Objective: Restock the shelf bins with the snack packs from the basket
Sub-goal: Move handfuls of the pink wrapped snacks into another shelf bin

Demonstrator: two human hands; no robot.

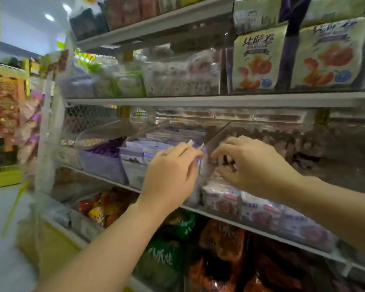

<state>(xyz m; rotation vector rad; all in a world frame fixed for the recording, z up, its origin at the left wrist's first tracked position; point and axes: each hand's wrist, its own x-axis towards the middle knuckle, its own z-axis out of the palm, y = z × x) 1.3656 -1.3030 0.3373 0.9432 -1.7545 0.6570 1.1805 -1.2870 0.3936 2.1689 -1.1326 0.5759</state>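
My left hand (171,175) is at the middle shelf and pinches a small purple-and-white snack pack (200,146) over the clear bin of purple packs (135,157). Just to its right, my right hand (255,165) curls its fingers at the clear divider (217,137), in the bin of small brown packs (299,148). Blur hides whether those fingers grip anything. The two hands almost touch at the divider. The basket is out of view.
White-and-red packs (221,199) line the front of the middle shelf edge (261,228). Green and orange bags (167,258) fill the shelf below. Above hang large citrus-print packs (255,62). An aisle floor (2,218) opens at the left.
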